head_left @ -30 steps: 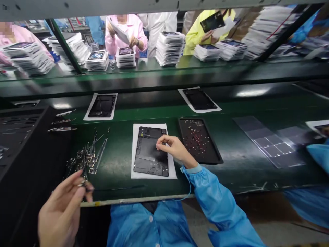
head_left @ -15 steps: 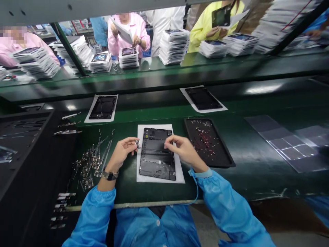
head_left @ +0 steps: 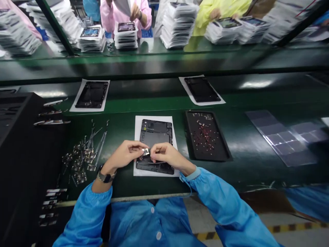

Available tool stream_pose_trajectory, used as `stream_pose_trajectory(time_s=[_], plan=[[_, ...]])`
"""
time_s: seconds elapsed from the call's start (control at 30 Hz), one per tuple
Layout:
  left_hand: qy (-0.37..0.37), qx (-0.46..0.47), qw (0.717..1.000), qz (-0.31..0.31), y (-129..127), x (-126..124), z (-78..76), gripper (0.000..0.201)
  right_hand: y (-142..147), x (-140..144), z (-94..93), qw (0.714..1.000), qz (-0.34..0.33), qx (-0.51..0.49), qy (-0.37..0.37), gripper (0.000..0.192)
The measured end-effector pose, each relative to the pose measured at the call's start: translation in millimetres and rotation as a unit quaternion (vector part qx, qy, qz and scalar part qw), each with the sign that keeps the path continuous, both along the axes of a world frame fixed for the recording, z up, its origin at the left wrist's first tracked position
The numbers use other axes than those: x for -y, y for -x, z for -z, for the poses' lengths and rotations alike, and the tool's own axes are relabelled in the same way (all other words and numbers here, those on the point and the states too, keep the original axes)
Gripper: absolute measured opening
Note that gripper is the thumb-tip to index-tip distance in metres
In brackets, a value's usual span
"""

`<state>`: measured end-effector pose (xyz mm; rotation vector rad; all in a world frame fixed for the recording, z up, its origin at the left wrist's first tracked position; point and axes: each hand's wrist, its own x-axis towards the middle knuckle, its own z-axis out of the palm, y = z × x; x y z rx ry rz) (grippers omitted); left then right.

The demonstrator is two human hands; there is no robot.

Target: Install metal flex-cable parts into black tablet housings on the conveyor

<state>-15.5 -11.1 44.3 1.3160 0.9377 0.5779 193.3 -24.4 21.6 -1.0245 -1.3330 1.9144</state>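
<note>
My left hand pinches a small circuit board with shiny metal parts, above a black tablet housing. My right hand is close against the board's right side, thumb and fingers pressed together. A thin cable runs below the right fingers; whether they grip it or the board's edge is hard to make out. The housing lies flat on a white sheet, its lower half partly covered by my hands. Left of my left hand is a pile of small circuit boards with flex cables.
Right of the housing sits a black tray with small red and silver bits. Two more housings lie on sheets further back. Clear plastic sheets lie right. A black box stands left. Co-workers and stacks are across the bench.
My left hand has brought the small board rightward over the housing. My right hand has moved left and down to meet it. The view has tilted downward.
</note>
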Motion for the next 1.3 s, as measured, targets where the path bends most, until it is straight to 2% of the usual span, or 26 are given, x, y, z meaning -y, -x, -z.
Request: stream_pose_trajectory(time_s=[0.1, 0.17, 0.23, 0.33, 0.47, 0.73, 1.13, 1.3], plan=[[-0.039, -0.02, 0.999, 0.003, -5, 2, 0.3, 0.022, 0, 0, 2.3, 1.0, -0.001, 0.007, 0.014, 0.034], [-0.035, -0.028, 0.999, -0.007, -6, 4, -1.6, 0.025, -1, -2, 2.6, 1.0, 0.007, 0.003, 0.015, 0.034], [-0.032, -0.03, 0.999, -0.025, -4, 5, -7.2, 0.025, -2, -3, 2.0, 1.0, 0.019, -0.004, 0.017, 0.033], [-0.075, -0.027, 0.996, -0.051, 5, 8, -21.0, 0.02, -3, -2, 1.0, 0.999, 0.039, -0.022, 0.017, 0.031], [-0.109, -0.029, 0.992, -0.064, 10, 12, -31.2, 0.02, -1, 1, 1.1, 0.998, 0.031, -0.049, 0.031, 0.031], [-0.116, -0.103, 0.988, 0.027, -4, 11, -15.5, 0.024, 3, 4, 1.1, 0.998, 0.017, -0.044, 0.032, 0.03], [-0.16, -0.127, 0.978, 0.038, -1, 11, -16.0, 0.022, 2, 3, 0.3, 0.999, 0.029, -0.02, 0.033, 0.031], [-0.178, -0.135, 0.974, 0.033, -2, 11, -13.4, 0.022, 3, 4, 3.7, 0.999, 0.037, -0.01, 0.02, 0.024]])
